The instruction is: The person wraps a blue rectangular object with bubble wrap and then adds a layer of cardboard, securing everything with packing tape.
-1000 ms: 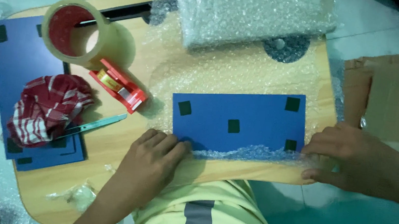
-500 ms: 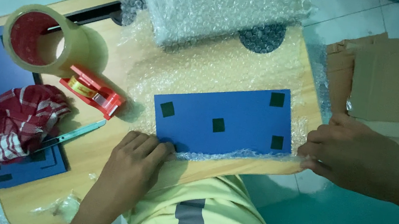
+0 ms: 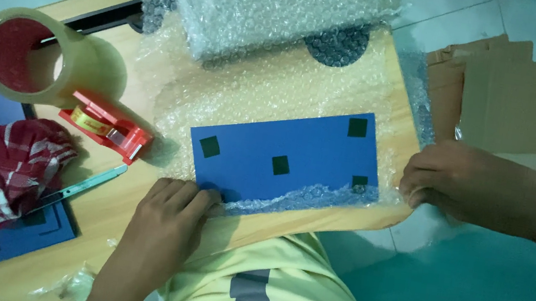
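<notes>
Two hands: my left hand [image 3: 169,217] fingers pinch the clear bubble wrap sheet [image 3: 275,93] at the near edge; right hand [image 3: 460,183] fingers pinch its right end.
Panel: flat blue rectangular panel with dark squares [image 3: 287,160] lies on the wrap, mid-bench [image 3: 121,214].
Around: red tape dispenser [image 3: 105,128], big clear tape roll [image 3: 32,57], red-striped cloth [image 3: 7,168] on the left; bubble-wrapped bundle [image 3: 280,7] behind.

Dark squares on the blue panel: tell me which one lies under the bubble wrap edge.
The dark square at the panel's lower right corner, nearest the right hand; folded bubble wrap overlaps it, the others lie uncovered.

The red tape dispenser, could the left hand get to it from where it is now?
Probably yes. The left hand rests on the near edge of the blue board, and the red tape dispenser lies just beyond it with only bare wooden table between them.
</notes>
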